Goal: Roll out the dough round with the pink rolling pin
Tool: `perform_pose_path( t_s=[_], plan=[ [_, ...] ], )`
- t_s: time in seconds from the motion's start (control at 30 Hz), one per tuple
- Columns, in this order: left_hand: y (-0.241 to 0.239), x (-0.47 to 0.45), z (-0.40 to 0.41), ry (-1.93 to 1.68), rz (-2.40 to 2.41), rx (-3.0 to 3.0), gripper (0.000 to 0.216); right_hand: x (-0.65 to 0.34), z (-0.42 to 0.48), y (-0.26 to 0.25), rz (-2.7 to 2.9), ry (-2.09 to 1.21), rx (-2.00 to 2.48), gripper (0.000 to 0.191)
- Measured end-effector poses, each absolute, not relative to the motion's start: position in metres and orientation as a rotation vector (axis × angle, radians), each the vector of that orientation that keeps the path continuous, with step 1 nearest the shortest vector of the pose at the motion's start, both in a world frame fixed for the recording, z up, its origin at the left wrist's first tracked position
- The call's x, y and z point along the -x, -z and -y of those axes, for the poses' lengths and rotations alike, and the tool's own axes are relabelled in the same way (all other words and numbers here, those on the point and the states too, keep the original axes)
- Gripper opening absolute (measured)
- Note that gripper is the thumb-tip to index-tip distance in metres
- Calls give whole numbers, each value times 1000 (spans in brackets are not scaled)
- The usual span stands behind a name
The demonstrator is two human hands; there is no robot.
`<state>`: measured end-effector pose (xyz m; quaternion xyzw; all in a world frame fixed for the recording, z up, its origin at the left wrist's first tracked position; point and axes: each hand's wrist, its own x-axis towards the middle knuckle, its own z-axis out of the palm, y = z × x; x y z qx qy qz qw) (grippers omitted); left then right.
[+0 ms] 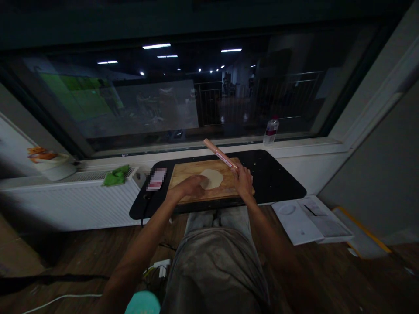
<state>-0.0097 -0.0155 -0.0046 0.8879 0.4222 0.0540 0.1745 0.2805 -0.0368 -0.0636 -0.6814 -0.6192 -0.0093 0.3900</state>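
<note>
The pale flat round of dough is lying centrally on the rectangular wooden board on the black tabletop, its eight o'clock edge being pressed by the flattened, open left hand. The slim pink wooden rolling pin is being gripped by the closed right hand at three o'clock, tip raised toward eleven. Rolling is judged best done with the pin level and the pressure even.

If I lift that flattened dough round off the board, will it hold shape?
Probably not: the dough round looks thin and flat on the wooden board, so it likely flops. Soft-looking under the left hand, it may stick or tear.
</note>
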Motion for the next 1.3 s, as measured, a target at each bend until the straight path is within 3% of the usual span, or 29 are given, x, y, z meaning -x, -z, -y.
perform_pose_path(
  t_s=[0.27, 0.9, 1.3],
  plan=[
    [28, -3, 7, -494, -1059, -2645, 25, -280, 39, 61, 1606, 31, 1792, 48],
    [20, -11, 13, -540, -1134, -2674, 18, -281, 35, 65, 1594, 25, 1769, 52],
    [20, -9, 3, -568, -1097, -2567, 27, -280, 40, 61, 1607, 7, 1770, 51]
  ],
)
